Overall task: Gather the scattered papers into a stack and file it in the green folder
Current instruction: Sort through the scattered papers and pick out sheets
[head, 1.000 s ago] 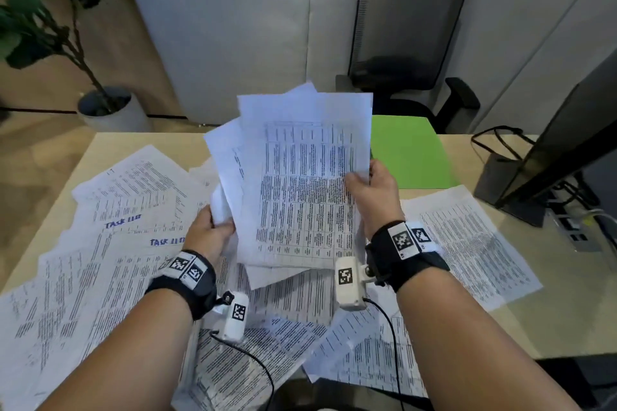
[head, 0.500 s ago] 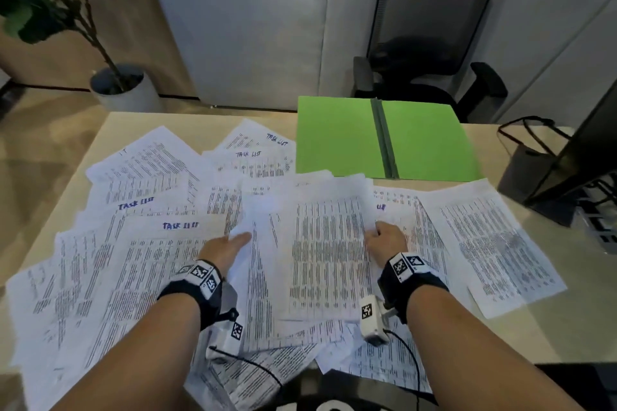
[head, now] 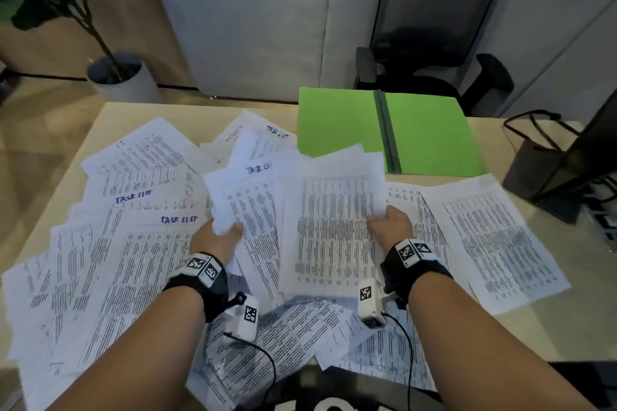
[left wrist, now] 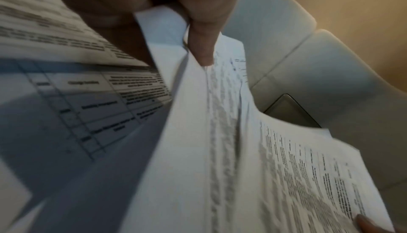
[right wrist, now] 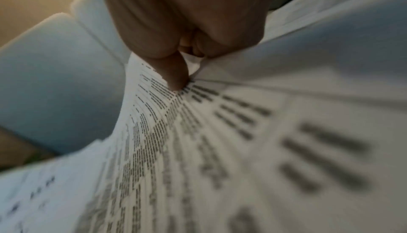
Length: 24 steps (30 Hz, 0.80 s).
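Observation:
A loose bundle of printed papers (head: 330, 220) is lifted off the desk between both hands. My left hand (head: 222, 233) pinches its left edge, thumb on top; the left wrist view shows the thumb (left wrist: 203, 45) pressed on the white sheets (left wrist: 220, 149). My right hand (head: 389, 222) grips the bundle's right edge, and in the right wrist view its thumb (right wrist: 176, 73) presses the printed page (right wrist: 198, 149). Many more scattered sheets (head: 133, 243) cover the desk. The green folder (head: 384, 130) lies open at the back, its lower left corner hidden by the lifted papers.
A dark monitor and its stand (head: 567, 177) with cables sit at the right edge of the desk. Behind the desk (head: 584, 310) stands a black office chair (head: 434, 43). A potted plant (head: 117, 77) is on the floor at back left.
The bundle was held up a second ago, dropped flat onto the desk half a second ago, and is now raised again, both hands gripping its edges. The view has tilted down and closer.

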{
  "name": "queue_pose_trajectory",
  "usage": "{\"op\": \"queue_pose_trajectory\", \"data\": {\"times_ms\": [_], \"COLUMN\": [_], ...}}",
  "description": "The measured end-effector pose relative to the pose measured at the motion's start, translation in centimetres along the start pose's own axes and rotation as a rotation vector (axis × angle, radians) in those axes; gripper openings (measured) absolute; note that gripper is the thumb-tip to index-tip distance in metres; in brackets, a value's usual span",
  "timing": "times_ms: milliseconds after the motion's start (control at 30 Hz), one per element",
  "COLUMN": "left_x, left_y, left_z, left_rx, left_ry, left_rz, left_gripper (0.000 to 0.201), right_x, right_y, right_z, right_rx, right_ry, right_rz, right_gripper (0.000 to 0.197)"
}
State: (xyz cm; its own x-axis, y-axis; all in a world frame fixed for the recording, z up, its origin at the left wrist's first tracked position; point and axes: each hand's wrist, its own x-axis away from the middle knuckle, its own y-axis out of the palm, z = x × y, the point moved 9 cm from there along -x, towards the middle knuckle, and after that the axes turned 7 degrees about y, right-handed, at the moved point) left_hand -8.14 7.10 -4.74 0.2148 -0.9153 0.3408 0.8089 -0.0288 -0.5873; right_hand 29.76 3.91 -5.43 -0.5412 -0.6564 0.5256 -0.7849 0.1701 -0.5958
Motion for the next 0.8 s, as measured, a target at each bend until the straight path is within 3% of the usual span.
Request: {"op": "queue_pose_trajectory", "data": {"times_ms": [167,200,300,400,500,533,600,700,800], "left_x": [1.1,1.2,1.2,1.2,1.3,1.6,2.1,2.7,2.9], "left_y": [2.3,2.5,2.0,2.0,2.4,2.5,2.9,2.8,1.2], "left_z": [-1.9,-1.7,0.1,1.7,2.9,3.4,4.5,6.6,9.1], "left_rx": [0.083,0.069,-0.04,-0.172,-0.165,-0.137,-0.056,0.025,0.142], "left_ry": [-0.196,-0.172,0.012,0.098,0.109,0.127,0.2,0.282,0.311], "left_rz": [-0.178,-0.183,-0.144,-0.153,-0.153,-0.148,-0.141,-0.139,-0.075], "left_gripper": [0.054,0.057,0.049,0.038,0.041,0.042,0.036,0.032,0.028], "right_x": [-1.6,-1.8,-0.5,0.9,1.9,2.0,2.5,3.0,3.2], "right_y": [2.0,2.6,3.1,3.6,4.2,4.4,4.6,3.9,1.9], "right_z": [3.3,3.8,2.8,1.3,-0.7,-1.1,-1.7,-2.8,-5.0], "right_rx": [-0.035,-0.035,-0.074,-0.114,-0.152,-0.154,-0.215,-0.281,-0.419], "right_ry": [0.062,0.069,0.035,0.004,-0.089,-0.106,-0.118,-0.113,-0.198], "right_rz": [-0.068,-0.086,-0.131,-0.189,-0.222,-0.227,-0.266,-0.292,-0.293], "right_gripper": [0.063,0.062,0.03,0.054,0.021,0.019,0.03,0.069,0.08]}}
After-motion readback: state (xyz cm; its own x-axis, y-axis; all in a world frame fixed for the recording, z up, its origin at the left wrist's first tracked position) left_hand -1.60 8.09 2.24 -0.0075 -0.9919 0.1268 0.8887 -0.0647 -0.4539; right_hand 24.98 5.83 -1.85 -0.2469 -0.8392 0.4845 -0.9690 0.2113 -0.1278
